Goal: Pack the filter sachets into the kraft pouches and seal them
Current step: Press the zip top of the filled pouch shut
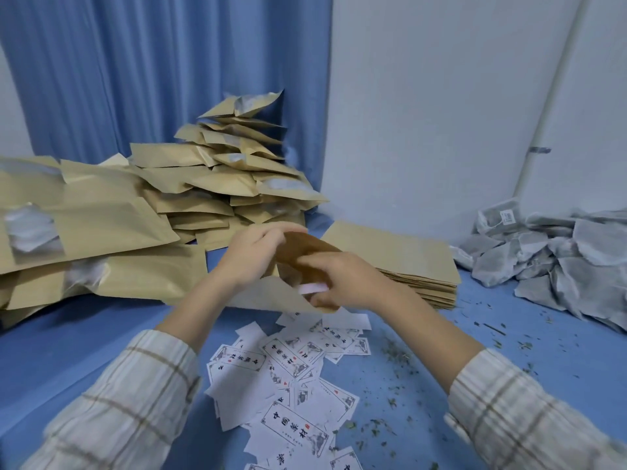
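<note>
Nearest the camera, two plaid sleeves [129,405] are seen over a scatter of white printed label cards [291,395] lying on the blue surface [68,351]. Above the cards, a kraft pouch [271,296] is held open at its mouth: its brown inside is shown, and its plain tan outer face hangs toward the cards. The far edge of the mouth is pinched in the grip of the left hand [251,256]. The right hand [342,283] is closed on the near edge, with a pale, blurred item [312,288] at its fingers that cannot be identified. A flat stack of empty pouches [400,259] lies just behind the right hand. Filled pouches [142,205] with clear windows are heaped at the left against a blue curtain [135,62]. Grey filter sachets [556,259] are piled at the right, with dried leaf bits [393,354] strewn near them.
</note>
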Tool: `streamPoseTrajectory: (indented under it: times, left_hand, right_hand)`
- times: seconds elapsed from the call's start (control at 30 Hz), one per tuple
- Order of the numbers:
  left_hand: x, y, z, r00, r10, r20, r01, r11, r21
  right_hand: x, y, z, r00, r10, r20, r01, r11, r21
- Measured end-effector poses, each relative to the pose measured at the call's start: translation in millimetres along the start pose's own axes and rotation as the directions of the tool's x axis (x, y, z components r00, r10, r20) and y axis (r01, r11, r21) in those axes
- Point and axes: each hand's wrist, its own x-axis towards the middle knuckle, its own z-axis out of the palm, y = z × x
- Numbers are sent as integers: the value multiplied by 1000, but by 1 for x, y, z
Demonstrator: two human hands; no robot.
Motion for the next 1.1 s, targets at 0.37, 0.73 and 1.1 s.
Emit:
streamPoseTrajectory:
  times: [0.37, 0.73, 1.1]
  left_hand:
    - [15, 21, -31, 984, 170, 57, -152, 960, -235]
    - [32, 47, -21, 929, 214, -303, -290, 928, -235]
    - [47, 63, -12, 937, 105, -334, -243, 881, -406]
  right_hand:
    - [48, -12, -73, 999, -28, -26, 26, 998, -61]
    - [29, -5, -149, 986, 9, -164, -2, 999, 47]
    - [-17, 37, -187, 909, 146, -390, -111, 988, 111]
